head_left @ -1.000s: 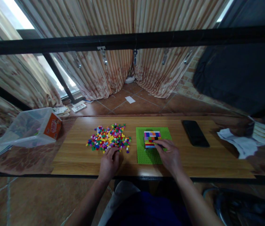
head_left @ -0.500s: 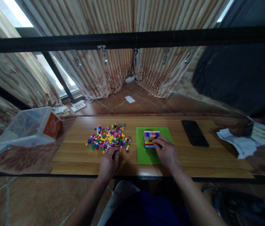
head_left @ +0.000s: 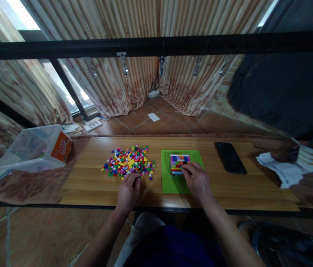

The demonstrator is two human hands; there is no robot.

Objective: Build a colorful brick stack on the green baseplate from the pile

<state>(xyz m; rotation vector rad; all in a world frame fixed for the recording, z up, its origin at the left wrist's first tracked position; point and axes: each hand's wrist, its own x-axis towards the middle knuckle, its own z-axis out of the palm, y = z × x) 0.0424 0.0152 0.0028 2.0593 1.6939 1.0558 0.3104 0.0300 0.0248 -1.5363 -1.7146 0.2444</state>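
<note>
On the green baseplate (head_left: 169,186) stands a small block built from colourful toy bricks (head_left: 177,167), in rows of several colours. My right hand (head_left: 197,181) reaches over the baseplate, its thumb and fingers pinched at the right side of this block; whatever lies between the fingertips is too small to make out. A heap of loose toy bricks (head_left: 130,162) is spread to the left of the baseplate. At its near edge rests my left hand (head_left: 129,188), fingers curled together and pointing at the heap. Its fingertips are partly hidden, so their contents cannot be told.
A black phone (head_left: 230,158) lies right of the baseplate on the wooden board (head_left: 84,185). Beyond the board are a crumpled white paper (head_left: 281,168) on the right and a clear plastic bin (head_left: 35,148) with an orange label on the left. A black bar (head_left: 145,48) crosses ahead.
My right hand has shifted very slightly right at the brick block, uncovering a little more of its right side. My left hand stays by the heap.
</note>
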